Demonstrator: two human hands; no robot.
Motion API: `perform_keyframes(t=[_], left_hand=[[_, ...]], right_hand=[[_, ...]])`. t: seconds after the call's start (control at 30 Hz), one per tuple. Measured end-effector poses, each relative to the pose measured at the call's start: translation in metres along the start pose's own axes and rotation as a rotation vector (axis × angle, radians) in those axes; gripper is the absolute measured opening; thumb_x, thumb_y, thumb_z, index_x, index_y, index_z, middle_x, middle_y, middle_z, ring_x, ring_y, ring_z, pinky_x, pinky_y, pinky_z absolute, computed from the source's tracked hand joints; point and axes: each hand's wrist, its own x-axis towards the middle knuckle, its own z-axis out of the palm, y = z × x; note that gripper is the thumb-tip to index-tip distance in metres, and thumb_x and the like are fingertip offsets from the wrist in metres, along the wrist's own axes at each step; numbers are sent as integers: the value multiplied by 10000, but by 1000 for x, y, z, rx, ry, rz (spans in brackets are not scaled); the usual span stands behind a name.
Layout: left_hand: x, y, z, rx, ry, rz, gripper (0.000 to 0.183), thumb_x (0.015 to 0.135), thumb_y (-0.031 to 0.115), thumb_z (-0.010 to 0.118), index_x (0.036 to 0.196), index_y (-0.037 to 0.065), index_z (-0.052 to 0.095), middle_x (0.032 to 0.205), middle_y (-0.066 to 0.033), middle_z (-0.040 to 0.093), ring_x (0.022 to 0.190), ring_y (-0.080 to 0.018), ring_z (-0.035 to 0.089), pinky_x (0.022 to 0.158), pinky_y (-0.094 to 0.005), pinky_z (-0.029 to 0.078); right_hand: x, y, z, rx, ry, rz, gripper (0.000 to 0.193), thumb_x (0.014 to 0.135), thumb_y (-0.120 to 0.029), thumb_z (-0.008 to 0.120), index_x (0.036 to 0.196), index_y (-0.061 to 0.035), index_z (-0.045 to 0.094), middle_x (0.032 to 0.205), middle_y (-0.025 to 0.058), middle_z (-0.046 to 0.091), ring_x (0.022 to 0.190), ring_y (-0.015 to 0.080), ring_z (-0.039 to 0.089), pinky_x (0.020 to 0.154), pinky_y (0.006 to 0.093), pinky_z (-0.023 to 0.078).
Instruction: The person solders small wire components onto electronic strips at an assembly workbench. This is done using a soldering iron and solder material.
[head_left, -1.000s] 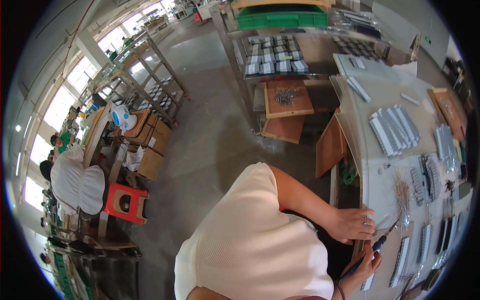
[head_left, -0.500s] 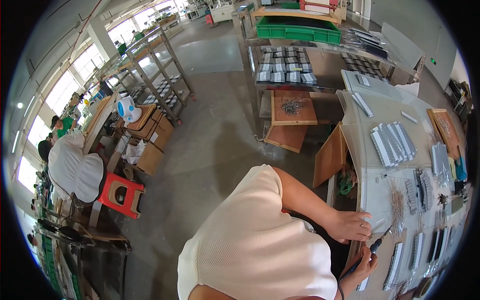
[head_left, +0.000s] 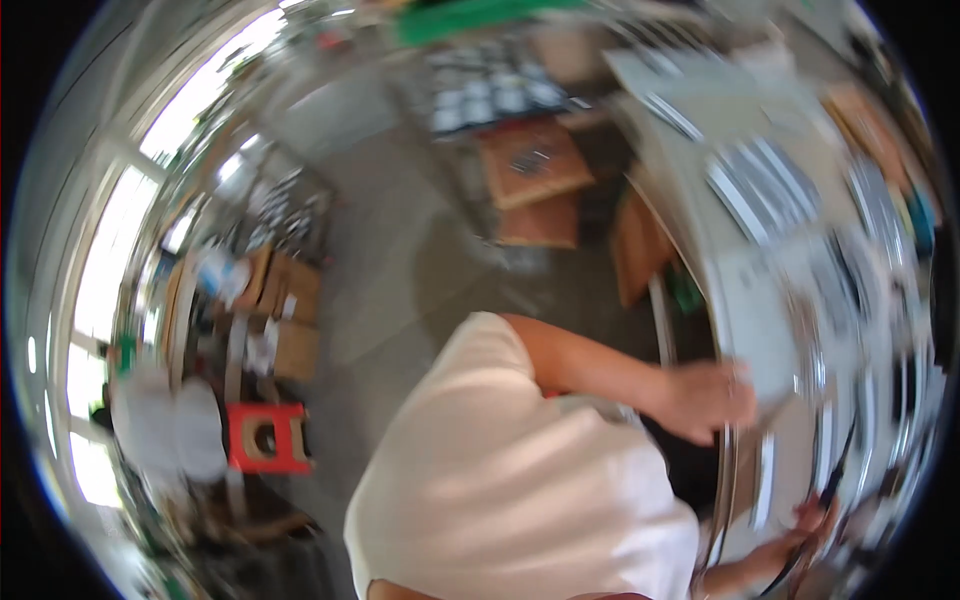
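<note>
My left hand (head_left: 708,400) is over the near edge of the workbench (head_left: 745,300), its fingers smeared by motion, so I cannot make out whether it holds anything. Lower down and further right, my right hand (head_left: 812,525) is closed round a soldering iron (head_left: 832,485), a dark pen-shaped tool whose cord trails past the wrist. A long pale strip (head_left: 764,480) lies on the bench between the two hands. Beyond them are several more strips and a blurred bunch of thin wires (head_left: 805,325).
A stack of grey-white strips (head_left: 765,190) lies further along the bench. Wooden trays (head_left: 535,160) sit low under a rack with small grey parts (head_left: 495,90). Across the aisle stand a red stool (head_left: 268,438), cardboard boxes (head_left: 290,300) and a seated person in white (head_left: 170,425).
The whole view has swung and is blurred. My right hand has moved away from my left, further over the bench, with the soldering iron. My left hand remains near the bench edge.
</note>
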Motion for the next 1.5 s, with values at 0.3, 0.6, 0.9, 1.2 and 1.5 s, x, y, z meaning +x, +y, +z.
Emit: perform_keyframes(t=[0.3,0.6,0.9,1.2,1.5], left_hand=[[5,-10,-40,51,-287,-143,679,758,309,776,1353,93,530,1324,-76,508,1282,-266,454,1121,-521,280],[33,-21,-24,50,-365,-77,681,780,337,754,1364,63,536,1316,-101,512,1251,-292,473,1105,-513,287],[41,-31,-20,40,-395,-13,659,826,437,692,1374,101,546,1309,-91,504,1235,-282,474,1098,-504,300],[41,-36,-16,40,-370,-8,657,884,602,559,1330,121,597,1300,-37,511,1224,-233,478,1103,-465,266],[41,-37,-14,20,-342,28,644,888,589,563,1335,126,593,1283,-25,536,1221,-232,484,1117,-464,222]], right_hand=[[-32,-16,-15,505,220,-11,295,950,-169,584,1130,65,561,826,139,591,614,162,508,567,278,394],[-48,-19,-9,381,282,162,300,950,-173,577,1115,76,550,727,82,544,559,106,451,502,227,313],[-53,-20,0,319,294,218,350,847,-179,737,1057,48,572,808,93,587,587,106,534,544,200,399],[-48,-35,34,217,253,157,282,799,-130,747,936,10,545,763,61,544,627,115,462,591,241,369],[-48,-34,33,110,5,117,247,797,-46,708,949,25,526,679,61,518,573,94,439,535,236,315]])
